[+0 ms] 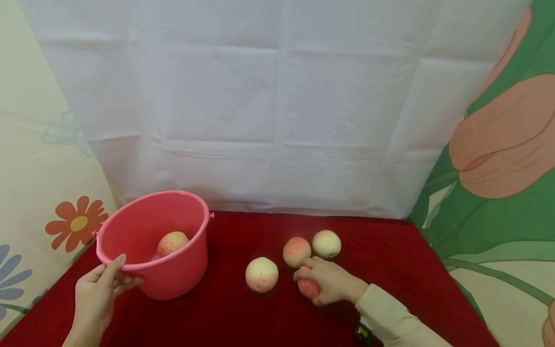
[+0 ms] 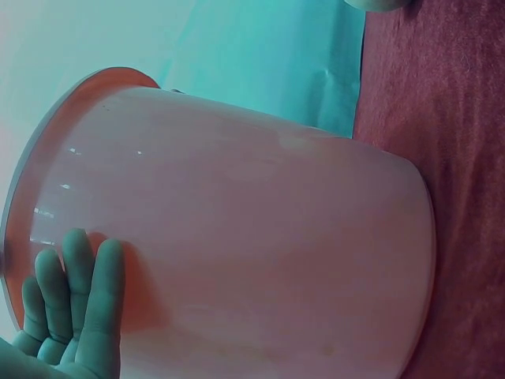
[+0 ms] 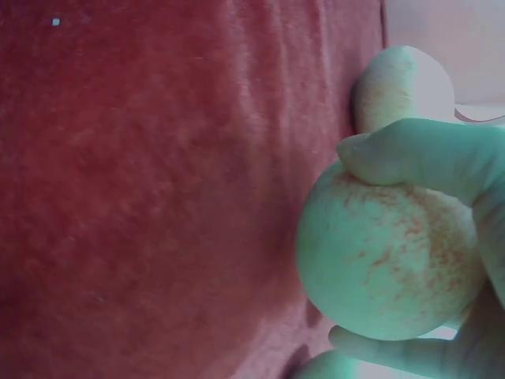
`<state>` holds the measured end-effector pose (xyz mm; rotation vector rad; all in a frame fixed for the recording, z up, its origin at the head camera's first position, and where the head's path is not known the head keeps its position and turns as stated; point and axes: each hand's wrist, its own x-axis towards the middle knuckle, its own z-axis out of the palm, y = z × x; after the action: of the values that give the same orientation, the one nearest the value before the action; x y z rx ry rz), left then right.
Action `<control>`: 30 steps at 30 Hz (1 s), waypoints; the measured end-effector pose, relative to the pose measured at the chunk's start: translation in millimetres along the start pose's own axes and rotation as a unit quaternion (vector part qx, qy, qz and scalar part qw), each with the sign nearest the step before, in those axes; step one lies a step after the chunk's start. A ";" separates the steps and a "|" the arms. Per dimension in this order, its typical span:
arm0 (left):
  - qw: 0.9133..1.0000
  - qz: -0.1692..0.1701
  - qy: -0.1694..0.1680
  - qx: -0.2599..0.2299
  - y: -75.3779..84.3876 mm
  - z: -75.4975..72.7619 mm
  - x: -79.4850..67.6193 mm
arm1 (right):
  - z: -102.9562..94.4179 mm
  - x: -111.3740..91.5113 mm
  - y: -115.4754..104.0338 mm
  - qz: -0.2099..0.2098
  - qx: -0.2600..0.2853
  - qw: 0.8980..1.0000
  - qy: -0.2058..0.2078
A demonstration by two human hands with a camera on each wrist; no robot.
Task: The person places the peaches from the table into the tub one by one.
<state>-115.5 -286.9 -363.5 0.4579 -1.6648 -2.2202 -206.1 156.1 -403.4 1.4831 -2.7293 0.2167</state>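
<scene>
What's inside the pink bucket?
One peach shows inside the pink bucket, whose rim the left hand grips. The bucket's near side covers the peach's lower part and much of the bottom, so I can't tell whether more lie there.

Head view high, forward-down — wrist views close, sideways — sharing red cloth.

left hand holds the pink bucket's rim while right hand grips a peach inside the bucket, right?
Not inside: the head view shows the right hand gripping a peach outside the pink bucket. The left hand does hold its rim.
</scene>
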 end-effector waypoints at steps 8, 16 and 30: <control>1.000 -0.002 -0.001 -0.003 0.2 -0.2 0.0 | -15.4 2.7 1.8 -0.019 -0.007 1.000 0.021; 1.000 -0.003 -0.010 -0.007 0.5 -0.9 -0.5 | -31.1 6.0 5.2 -0.026 -0.012 1.000 0.013; 1.000 -0.005 -0.009 -0.008 0.6 -1.0 0.1 | -50.5 7.8 5.4 -0.032 -0.020 0.999 0.037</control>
<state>-115.2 -287.9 -363.1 0.4444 -1.6550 -2.2500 -217.0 159.3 -353.3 1.5164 -2.6085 0.2100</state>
